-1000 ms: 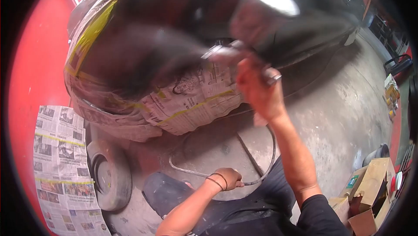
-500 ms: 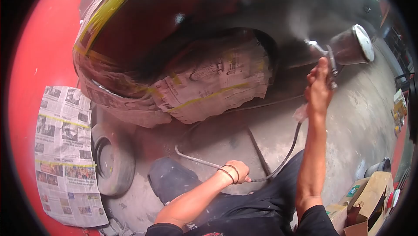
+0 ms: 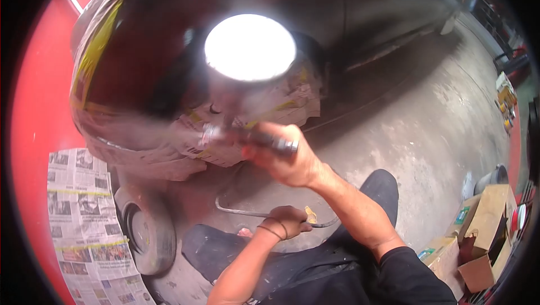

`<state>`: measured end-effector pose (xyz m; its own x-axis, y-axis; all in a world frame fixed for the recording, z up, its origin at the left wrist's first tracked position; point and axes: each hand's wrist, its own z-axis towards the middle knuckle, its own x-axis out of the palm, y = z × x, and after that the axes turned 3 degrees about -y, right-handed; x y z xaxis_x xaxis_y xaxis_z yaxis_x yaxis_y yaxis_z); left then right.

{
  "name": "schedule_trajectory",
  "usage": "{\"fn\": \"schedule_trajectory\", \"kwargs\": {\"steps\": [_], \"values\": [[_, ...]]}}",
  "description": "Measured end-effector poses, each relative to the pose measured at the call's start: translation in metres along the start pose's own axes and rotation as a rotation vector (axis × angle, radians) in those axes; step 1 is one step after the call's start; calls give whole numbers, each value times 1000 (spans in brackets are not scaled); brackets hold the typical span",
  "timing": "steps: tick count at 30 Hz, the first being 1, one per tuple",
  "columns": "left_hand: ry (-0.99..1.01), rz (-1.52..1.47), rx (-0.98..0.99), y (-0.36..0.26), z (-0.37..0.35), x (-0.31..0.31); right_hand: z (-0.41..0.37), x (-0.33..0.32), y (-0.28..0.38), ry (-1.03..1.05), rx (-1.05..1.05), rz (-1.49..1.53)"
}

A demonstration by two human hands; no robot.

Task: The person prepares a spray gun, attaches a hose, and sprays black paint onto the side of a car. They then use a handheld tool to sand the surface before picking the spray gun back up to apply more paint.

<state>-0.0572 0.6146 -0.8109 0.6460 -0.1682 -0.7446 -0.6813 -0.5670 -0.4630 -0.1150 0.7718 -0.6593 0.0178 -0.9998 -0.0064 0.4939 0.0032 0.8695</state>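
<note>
My right hand [image 3: 292, 156] is wrapped around a spray gun [image 3: 247, 136], which is blurred by motion and points left. A cup with a bright white lid [image 3: 250, 47] stands on top of the gun. Pale mist trails from the nozzle toward the lower edge of a dark car body [image 3: 152, 52]. Newspaper [image 3: 292, 99] with yellow tape covers the wheel opening behind the gun. Above my lap, my left hand [image 3: 286, 221] is closed around a grey air hose [image 3: 242, 211].
A loose tyre [image 3: 154, 237] and taped newspaper sheets [image 3: 93, 220] are by the red wall [image 3: 39, 108] at left. Cardboard boxes [image 3: 489, 226] stand at lower right. Concrete floor [image 3: 427, 119] runs along the car's right side.
My right hand swung the spray gun from the right side far to the left and lower, turning its nozzle leftward. My left hand stayed on the hose. The view shifted right.
</note>
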Motion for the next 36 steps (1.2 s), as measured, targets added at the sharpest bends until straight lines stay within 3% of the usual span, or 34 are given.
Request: {"fn": "schedule_trajectory", "kwargs": {"steps": [1,2,4,6,7,8,12,16,20,23,27,32,36], "values": [[-7,8,-6,-6,-9,-13,1,-11,-5,-55,-6,-6],[-13,15,-15,-10,-16,-24,0,-19,-14,-178,-4,201],[-66,-15,-68,-20,-34,-48,1,-60,-2,-344,278,166],[-107,-5,-71,-13,-49,-68,5,-96,-14,-546,274,314],[-141,-42,-96,-13,-59,-83,4,-114,-20,-614,274,220],[-174,-81,-121,-16,-71,-99,-2,-137,-31,-672,376,285],[-510,-91,-186,-48,-131,-133,-29,-203,-95,-928,462,322],[-756,111,-271,-88,-168,-128,-50,-243,-191,-1213,558,341],[-944,174,-219,-81,-155,-93,-62,-273,-262,-1461,683,304],[-1167,70,-181,-57,-126,-69,-64,-279,-260,-1407,763,386],[-1197,28,-131,-36,-103,-76,-48,-289,-214,-1251,681,389],[-1092,131,69,-24,-55,-100,7,-257,-69,-1078,397,375],[-914,62,80,-17,-14,-139,22,-228,9,-805,238,364]]}}
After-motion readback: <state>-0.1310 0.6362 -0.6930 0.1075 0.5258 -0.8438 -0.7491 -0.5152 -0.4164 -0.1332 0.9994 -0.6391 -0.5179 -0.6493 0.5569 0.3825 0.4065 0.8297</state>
